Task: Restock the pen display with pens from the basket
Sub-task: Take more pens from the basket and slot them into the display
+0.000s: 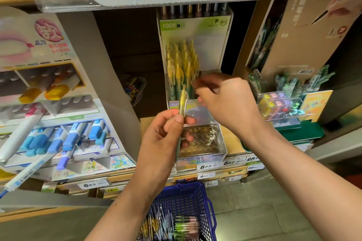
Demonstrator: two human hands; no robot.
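1. Pen display (195,25): white stand with a green header, on the shelf; a cluster of yellow-topped pens (182,60) stands upright in its left part.
2. Left hand (166,133) just in front of the display's lower half; thumb and fingers clamped round a yellow pen (183,101), held upright, its top near the cluster's foot.
3. Right hand (225,101) at the display's right side; fingers bent close together at the cluster's right edge; blurred there, so cannot tell whether they pinch a pen.
4. Clear holed tray (203,139) at the display's foot, partly behind the left hand.
5. Blue basket (195,191) below the display; loose pens (176,225) lie inside.
6. Blue marker rack (68,139) left of the display.
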